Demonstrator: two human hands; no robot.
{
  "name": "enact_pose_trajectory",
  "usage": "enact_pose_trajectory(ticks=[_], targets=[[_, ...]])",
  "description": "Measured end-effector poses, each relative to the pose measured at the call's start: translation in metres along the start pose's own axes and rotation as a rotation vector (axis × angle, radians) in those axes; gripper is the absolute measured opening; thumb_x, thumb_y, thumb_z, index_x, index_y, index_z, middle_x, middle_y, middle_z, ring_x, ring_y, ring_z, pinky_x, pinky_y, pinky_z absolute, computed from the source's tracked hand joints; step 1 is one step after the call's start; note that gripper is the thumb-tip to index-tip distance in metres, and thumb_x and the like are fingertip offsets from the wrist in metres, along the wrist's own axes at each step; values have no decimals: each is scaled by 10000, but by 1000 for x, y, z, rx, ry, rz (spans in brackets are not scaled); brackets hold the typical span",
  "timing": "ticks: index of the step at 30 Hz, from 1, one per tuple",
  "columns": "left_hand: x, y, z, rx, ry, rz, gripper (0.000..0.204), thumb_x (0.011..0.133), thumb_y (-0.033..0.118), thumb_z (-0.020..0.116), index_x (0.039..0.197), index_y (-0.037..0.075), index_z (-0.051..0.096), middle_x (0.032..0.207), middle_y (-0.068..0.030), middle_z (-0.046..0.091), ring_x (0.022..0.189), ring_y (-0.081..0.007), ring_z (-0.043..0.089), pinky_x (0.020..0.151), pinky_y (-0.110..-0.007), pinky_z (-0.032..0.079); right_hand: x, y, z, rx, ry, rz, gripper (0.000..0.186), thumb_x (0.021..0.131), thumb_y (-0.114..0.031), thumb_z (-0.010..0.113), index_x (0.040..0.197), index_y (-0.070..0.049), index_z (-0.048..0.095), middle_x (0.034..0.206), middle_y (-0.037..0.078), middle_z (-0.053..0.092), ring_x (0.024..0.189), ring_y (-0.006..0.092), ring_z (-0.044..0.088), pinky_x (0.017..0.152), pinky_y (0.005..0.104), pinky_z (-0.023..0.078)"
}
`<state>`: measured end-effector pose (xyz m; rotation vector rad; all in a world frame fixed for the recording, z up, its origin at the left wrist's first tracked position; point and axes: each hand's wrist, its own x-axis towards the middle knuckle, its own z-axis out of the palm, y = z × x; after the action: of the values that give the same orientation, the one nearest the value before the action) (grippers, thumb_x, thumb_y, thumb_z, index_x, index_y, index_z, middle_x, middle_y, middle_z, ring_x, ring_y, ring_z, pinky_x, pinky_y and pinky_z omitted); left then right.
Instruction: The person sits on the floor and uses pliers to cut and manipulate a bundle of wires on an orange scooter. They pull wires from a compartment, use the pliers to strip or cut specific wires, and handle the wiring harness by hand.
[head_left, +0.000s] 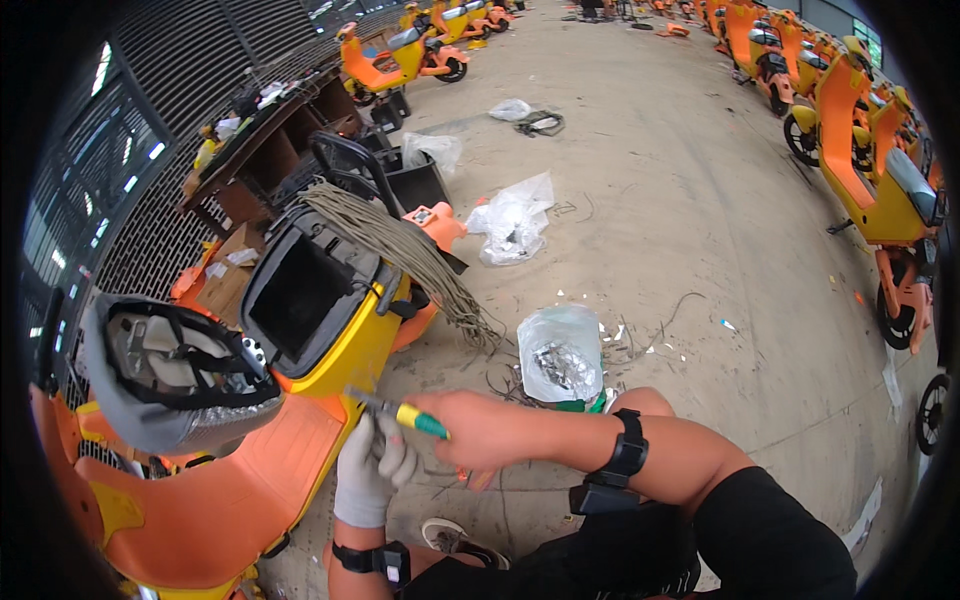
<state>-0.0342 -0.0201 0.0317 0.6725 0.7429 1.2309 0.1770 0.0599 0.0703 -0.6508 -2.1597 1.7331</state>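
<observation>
Head view: the right forearm crosses from the lower right, almost level, and the bare right hand point(470, 425) points left, its fingers closed around the yellow-and-green handle of a tool point(422, 420). The tool's metal shaft slants up and left, beside the edge of the yellow-and-orange scooter point(230, 485), just below its open storage compartment point(370, 345). From the lower edge the left hand point(368, 475), in a white glove, reaches upward under the shaft, fingers partly curled; whether they grip anything, I cannot tell.
</observation>
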Motion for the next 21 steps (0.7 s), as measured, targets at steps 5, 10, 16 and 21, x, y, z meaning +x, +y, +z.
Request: enact_pose_trajectory(ticks=[5,10,16,21], targets=[[-4,-16,-4,-312,-245,-79,535,1036,435,250,917,44,595,424,84,266,311,-103,264,383,-272,310,0,26,2,-178,-55,-200,607,772,4,566,1352,31,387,1202,242,522,1001,404,594,804,425,499],[-13,-31,-18,-273,50,-292,405,970,338,343,849,53,605,551,42,470,472,-112,474,467,-270,409,-4,27,-12,-295,-116,-191,647,741,19,575,1355,56,376,1202,249,528,1069,422,554,865,446,469],[-6,-53,-36,-535,-481,-246,470,958,381,319,977,26,627,607,0,565,501,-141,517,493,-299,421,-8,39,2,-201,-174,-201,662,759,18,578,1384,8,359,1200,229,533,1062,411,566,871,444,474],[-29,-63,-29,-660,-381,-346,546,927,438,344,935,-11,654,656,-95,592,542,-247,533,522,-362,411,-18,31,0,-187,-243,-130,721,751,23,569,1429,-47,334,1219,202,529,1051,406,571,886,441,482]])
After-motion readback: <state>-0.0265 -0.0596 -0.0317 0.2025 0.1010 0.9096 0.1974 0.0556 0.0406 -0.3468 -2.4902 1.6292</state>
